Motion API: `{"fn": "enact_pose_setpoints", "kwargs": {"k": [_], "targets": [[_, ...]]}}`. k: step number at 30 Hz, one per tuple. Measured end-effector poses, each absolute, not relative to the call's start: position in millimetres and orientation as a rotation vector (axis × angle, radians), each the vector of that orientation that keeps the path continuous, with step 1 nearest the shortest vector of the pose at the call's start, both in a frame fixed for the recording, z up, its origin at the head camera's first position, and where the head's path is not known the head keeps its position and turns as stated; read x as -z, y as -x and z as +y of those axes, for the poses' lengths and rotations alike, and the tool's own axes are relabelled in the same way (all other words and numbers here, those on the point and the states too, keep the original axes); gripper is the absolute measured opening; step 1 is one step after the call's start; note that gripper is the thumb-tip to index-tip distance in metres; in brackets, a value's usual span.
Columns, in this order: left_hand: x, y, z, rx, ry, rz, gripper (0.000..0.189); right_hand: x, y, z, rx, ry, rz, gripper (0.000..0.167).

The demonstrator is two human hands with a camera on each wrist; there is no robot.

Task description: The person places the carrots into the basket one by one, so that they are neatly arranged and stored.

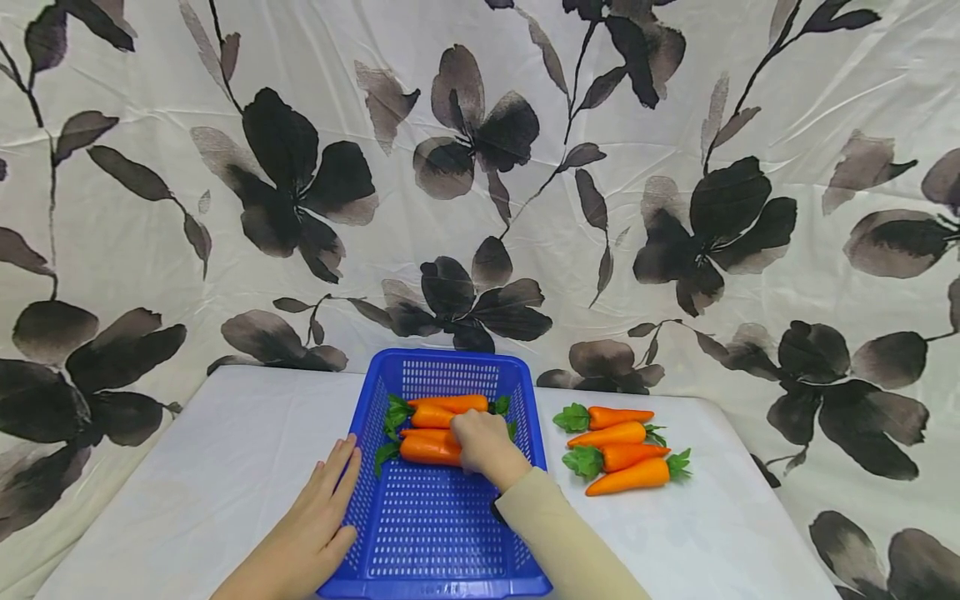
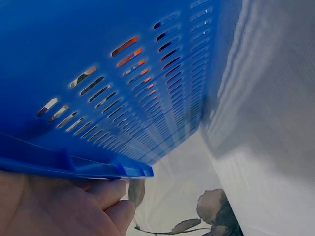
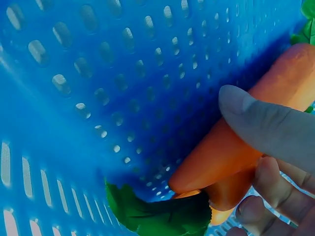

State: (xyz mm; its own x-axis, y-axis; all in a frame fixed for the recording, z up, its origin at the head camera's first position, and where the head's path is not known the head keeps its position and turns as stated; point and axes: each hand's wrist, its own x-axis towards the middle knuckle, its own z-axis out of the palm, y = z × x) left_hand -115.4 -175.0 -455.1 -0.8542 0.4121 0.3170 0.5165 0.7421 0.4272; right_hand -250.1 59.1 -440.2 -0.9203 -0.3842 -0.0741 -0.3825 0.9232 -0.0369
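In the head view my right hand is inside the blue plastic basket, at the right end of a row of orange carrots. It holds the nearest carrot; the right wrist view shows the thumb on top of this carrot and the fingers curled beside and below it. A green leafy top lies by its tip. Other carrots with green tops lie behind it, partly hidden by my hand. My left hand rests against the basket's left rim, fingers straight.
Several carrots lie in a column on the white table, right of the basket. A flower-printed cloth hangs behind the table. Slotted walls surround the basket.
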Motion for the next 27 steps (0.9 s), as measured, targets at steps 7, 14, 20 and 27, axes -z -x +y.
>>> {"fn": "enact_pose_setpoints", "kwargs": {"k": [7,14,20,27], "targets": [[456.3,116.1,-174.8,0.741,0.747,-2.71,0.077,438.6,248.2,60.6,0.118,0.621,2.984,0.033],[456.1,116.0,-174.7,0.745,0.743,-2.718,0.077,439.8,248.4,60.9,0.125,0.677,2.981,0.029],[456.0,115.5,-174.7,0.747,0.745,-2.718,0.077,439.9,249.0,60.4,0.085,0.632,2.992,0.022],[456.6,115.9,-174.9,0.739,0.752,-2.704,0.077,440.2,250.4,60.3,0.055,0.539,3.01,0.025]]}}
